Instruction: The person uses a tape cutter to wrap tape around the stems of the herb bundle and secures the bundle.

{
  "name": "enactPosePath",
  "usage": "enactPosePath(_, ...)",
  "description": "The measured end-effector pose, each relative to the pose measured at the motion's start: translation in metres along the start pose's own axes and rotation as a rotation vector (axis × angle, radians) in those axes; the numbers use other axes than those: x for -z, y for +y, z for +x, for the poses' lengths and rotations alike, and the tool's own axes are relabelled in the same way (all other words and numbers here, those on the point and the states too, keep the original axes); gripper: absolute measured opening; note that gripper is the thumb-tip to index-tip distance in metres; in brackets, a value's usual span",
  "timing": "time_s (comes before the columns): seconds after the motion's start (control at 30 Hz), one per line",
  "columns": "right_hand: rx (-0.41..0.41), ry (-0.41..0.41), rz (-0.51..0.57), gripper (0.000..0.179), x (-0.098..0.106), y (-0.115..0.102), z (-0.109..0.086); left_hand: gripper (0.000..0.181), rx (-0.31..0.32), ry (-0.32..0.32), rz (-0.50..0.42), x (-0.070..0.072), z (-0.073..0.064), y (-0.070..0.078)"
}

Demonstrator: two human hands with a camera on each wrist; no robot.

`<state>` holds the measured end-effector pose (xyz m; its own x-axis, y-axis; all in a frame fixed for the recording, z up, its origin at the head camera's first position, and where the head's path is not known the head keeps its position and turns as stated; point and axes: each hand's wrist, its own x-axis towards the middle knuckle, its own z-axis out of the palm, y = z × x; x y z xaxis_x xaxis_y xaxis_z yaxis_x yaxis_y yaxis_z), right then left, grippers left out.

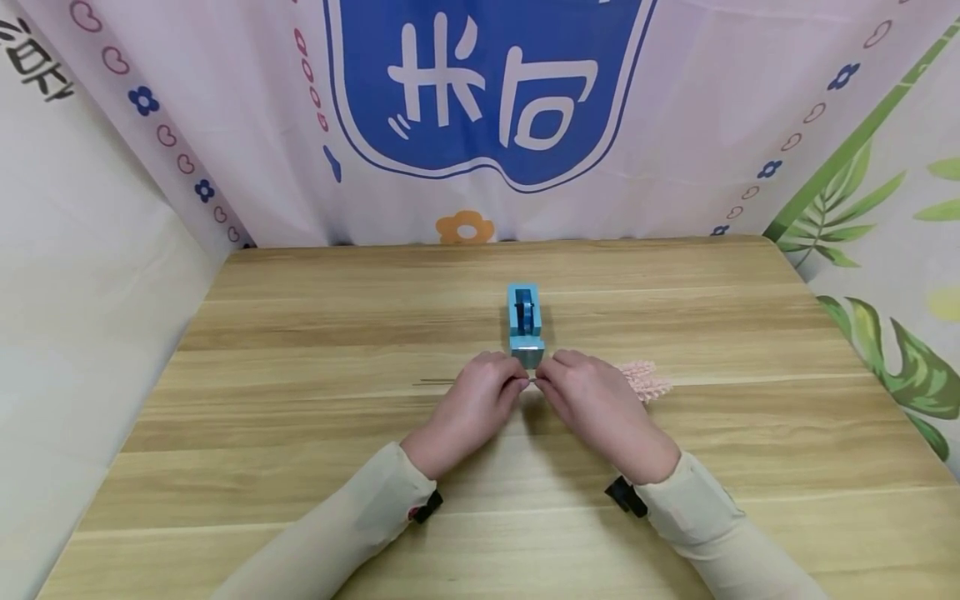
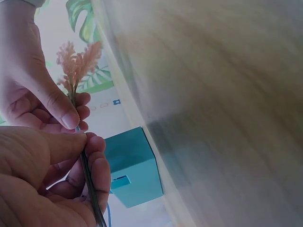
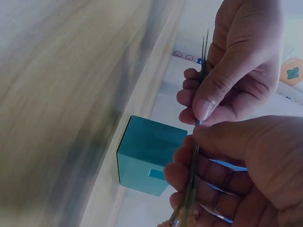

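A bunch of artificial flowers with pink heads [image 1: 645, 382] and thin dark stems [image 1: 435, 382] lies crosswise between both hands, heads toward the right. My left hand [image 1: 480, 396] pinches the stems between thumb and fingers, and their bare ends stick out past it on the left. Close beside it, my right hand [image 1: 603, 408] pinches the same stems nearer the heads. In the left wrist view the two thumbs almost meet on the stems [image 2: 89, 177]. Just beyond the fingertips stands a blue tape dispenser [image 1: 527, 342] with a roll of tape in it.
The hands work over a wooden table [image 1: 300, 417]. A printed curtain [image 1: 262, 167] hangs along its back edge, with a white cloth [image 1: 90, 250] at the left and a leaf-patterned cloth [image 1: 885, 275] at the right.
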<state>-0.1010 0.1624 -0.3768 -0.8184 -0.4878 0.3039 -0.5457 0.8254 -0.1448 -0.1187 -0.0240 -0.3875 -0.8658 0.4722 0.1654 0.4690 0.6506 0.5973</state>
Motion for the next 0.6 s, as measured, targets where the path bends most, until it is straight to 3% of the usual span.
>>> enactPosePath(0.6, 0.016, 0.042, 0.006, 0.004, -0.0063, 0.0052, 0.0026, 0.017, 0.027, -0.018, 0.055, -0.0012, 0.0031, -0.0017)
